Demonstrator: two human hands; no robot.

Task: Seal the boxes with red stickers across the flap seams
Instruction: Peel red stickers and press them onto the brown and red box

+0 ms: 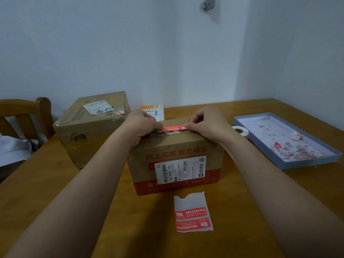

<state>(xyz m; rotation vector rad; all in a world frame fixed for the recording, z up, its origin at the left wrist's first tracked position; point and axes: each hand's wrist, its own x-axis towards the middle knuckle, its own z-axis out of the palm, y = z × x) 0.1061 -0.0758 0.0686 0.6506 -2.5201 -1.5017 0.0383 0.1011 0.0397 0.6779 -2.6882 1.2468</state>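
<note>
Both hands, left hand [142,123] and right hand [205,122], pinch red sticker [173,127] ends atop box [176,157].

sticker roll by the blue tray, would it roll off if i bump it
The sticker roll seems to lie flat on its side, core hole facing up, so a bump would probably slide it, not roll it. It looks small and mostly paper, so likely light and easily shoved. The blue tray beside it would probably stop it on that side.

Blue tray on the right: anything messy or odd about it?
Yes. The blue tray holds scattered red-and-white paper scraps and a crumpled white wad, like torn sticker waste. Nothing has spilled onto the table.
</note>
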